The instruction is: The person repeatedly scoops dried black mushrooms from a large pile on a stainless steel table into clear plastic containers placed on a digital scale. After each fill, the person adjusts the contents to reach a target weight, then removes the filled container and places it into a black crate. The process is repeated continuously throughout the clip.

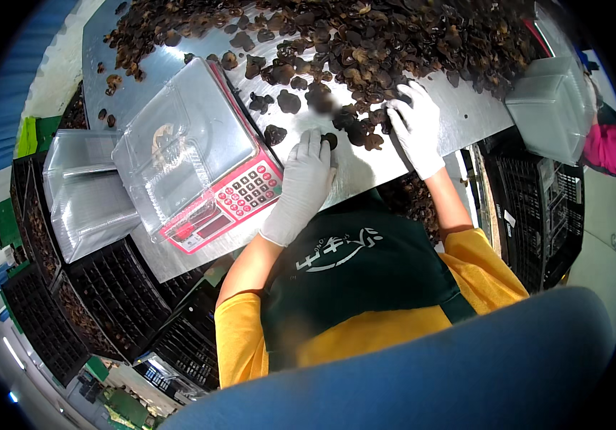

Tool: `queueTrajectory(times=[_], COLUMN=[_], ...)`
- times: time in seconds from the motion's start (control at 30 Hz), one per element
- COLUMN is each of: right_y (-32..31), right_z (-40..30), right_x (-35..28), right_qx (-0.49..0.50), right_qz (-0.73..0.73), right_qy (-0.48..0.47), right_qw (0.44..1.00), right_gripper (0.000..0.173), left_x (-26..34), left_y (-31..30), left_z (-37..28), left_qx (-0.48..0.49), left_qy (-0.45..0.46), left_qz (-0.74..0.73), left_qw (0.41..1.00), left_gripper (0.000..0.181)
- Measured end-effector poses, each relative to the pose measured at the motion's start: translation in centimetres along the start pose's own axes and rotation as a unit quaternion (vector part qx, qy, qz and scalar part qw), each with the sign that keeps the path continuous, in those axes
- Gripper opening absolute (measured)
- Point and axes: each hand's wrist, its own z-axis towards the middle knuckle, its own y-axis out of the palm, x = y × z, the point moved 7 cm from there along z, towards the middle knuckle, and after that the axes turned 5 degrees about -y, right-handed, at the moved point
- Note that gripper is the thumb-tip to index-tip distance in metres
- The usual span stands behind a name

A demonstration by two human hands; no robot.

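Observation:
White gloves cover both hands. My left hand (306,180) lies palm down on the steel table (353,172), right of the scale, its fingertips touching a dark round mushroom piece (329,141); whether it grips the piece I cannot tell. My right hand (416,126) rests at the near edge of a heap of dark wood ear mushrooms (421,37), fingers spread and bent against a few pieces (378,117). A clear plastic clamshell box (165,156) lies opened on the red-and-white digital scale (243,188), with a pale mark or piece visible through it. Loose mushrooms (288,101) lie between scale and heap.
Nested clear plastic boxes (90,199) stand left of the scale, and another stack (547,107) at the table's right edge. Black plastic crates (117,290) fill the lower left; more crates (539,209) stand at right. A person's pink sleeve (607,149) shows far right.

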Motion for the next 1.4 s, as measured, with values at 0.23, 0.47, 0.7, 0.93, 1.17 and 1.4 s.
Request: queueTrajectory(times=[0.23, 0.47, 0.7, 0.93, 1.17, 1.4], right_y=[3.1, -3.8, -5.9, -1.2, 4.6, 2.0], right_z=[2.5, -0.4, -8.1, 3.2, 6.8, 4.0], right_x=[-3.2, -3.6, 2.7, 0.2, 3.0, 5.0], right_qx=[-0.099, -0.061, -0.475, -0.026, -0.128, 0.047], right_qz=[-0.053, -0.001, -0.129, 0.009, 0.044, 0.247], right_qy=[-0.058, -0.085, 0.055, 0.007, 0.093, 0.175], right_qw=[0.992, 0.994, 0.869, 1.000, 0.986, 0.952], right_gripper=[0.021, 0.016, 0.032, 0.045, 0.054, 0.037], left_x=[0.5, 0.3, -0.8, -2.1, -1.0, 0.8], left_y=[-0.4, -0.7, -1.9, -0.4, -1.3, -1.1], left_z=[-0.9, -0.8, 3.6, 7.1, 2.3, -0.1], left_qx=[0.034, 0.023, 0.165, 0.023, 0.088, -0.001], left_qy=[0.003, 0.005, -0.029, -0.126, -0.062, -0.032], left_qz=[-0.044, -0.053, -0.132, -0.095, -0.112, -0.143], left_qw=[0.998, 0.998, 0.977, 0.987, 0.988, 0.989], left_gripper=[0.058, 0.059, 0.060, 0.056, 0.057, 0.058])
